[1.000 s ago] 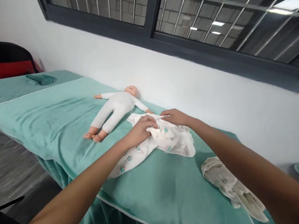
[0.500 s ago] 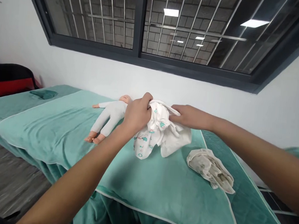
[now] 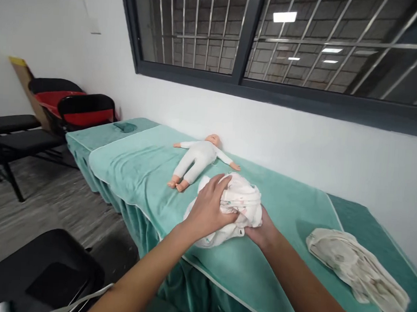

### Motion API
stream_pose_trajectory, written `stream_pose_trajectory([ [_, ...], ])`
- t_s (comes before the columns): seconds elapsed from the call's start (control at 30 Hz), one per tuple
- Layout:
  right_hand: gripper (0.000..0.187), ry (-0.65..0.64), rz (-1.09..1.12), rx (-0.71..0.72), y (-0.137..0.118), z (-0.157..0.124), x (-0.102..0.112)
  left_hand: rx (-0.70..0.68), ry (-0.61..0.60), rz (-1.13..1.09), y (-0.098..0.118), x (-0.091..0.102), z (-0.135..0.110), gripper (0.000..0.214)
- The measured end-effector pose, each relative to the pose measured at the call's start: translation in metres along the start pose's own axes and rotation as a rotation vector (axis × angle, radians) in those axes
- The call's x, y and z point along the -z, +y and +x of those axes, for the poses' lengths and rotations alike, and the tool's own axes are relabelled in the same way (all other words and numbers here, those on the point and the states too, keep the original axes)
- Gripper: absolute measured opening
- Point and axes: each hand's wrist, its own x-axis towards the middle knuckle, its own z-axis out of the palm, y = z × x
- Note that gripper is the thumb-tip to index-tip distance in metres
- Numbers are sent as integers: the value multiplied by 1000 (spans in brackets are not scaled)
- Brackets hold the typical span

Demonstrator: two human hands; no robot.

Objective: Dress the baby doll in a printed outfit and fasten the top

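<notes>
A white baby garment (image 3: pixel 243 196) with small coloured prints is bunched up between my hands, above the green bed cover. My left hand (image 3: pixel 210 205) is closed round its near left side, thumb below and fingers over the top. Part of the cloth hangs out beneath that hand, showing a small snap-like dot. From the right, my right hand (image 3: pixel 263 232) grips the bundle low down; its fingers are mostly hidden behind the cloth. Just beyond lies a baby doll (image 3: pixel 199 155) in a white suit, on its back with its arms spread.
A second crumpled off-white cloth (image 3: pixel 357 266) lies at the right on the green cover (image 3: pixel 274 282). Behind the bed rise a white wall and a barred window (image 3: pixel 216 29). Folding chairs (image 3: pixel 86 111) stand at the far left, and a black seat (image 3: pixel 42 273) is near my left arm.
My view has swung left. The garment, held up by its edge and hanging before, is now gathered into a bundle. My right hand has moved underneath it.
</notes>
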Motion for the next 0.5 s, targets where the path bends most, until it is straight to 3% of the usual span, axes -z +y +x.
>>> stream_pose_trajectory([
  [0.13, 49, -88, 3, -188, 37, 27, -33, 204, 38, -105, -55, 38, -36, 64],
  [0.27, 58, -253, -211, -307, 85, 33, -51, 462, 301, -48, -120, 88, -84, 47],
  [0.37, 51, -354, -340, -399, 121, 23, -46, 694, 501, 194, -163, 146, -140, 55],
  [0.5, 38, -396, -410, -546, 178, -10, -23, 989, 572, 586, -191, 233, -222, 57],
])
